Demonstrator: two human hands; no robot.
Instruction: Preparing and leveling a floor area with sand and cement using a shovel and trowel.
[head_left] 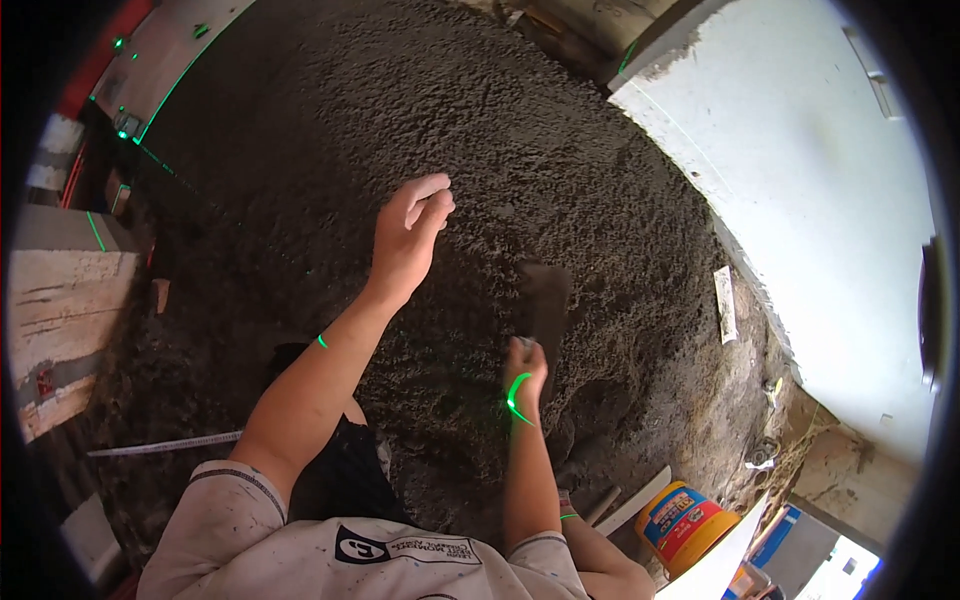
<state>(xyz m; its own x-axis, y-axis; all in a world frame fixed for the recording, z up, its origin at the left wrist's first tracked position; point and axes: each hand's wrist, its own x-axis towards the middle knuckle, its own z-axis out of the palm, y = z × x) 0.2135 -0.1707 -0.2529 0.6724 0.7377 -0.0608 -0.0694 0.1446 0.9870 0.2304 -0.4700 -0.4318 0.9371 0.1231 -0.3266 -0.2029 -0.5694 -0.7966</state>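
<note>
Dark, wet mortar (470, 140) with a rough, grainy surface spreads over the floor in front of me. My right hand (527, 362) is closed around the handle of a trowel, low over the near part of the mortar. The trowel's flat blade (546, 300) is blurred by motion and points away from me; whether it touches the mortar I cannot tell. My left hand (408, 240) hangs above the mortar, farther out and to the left. Its fingers are curled in toward the thumb, and nothing shows in them. A green laser line crosses my right wrist.
A laser level (127, 124) stands at the far left, near a block wall (65, 310). A white wall (790, 190) bounds the right side. Near right is a yellow bucket (690, 525). A pale strip (725, 305) lies by the wall; a measuring tape (165, 446) lies left.
</note>
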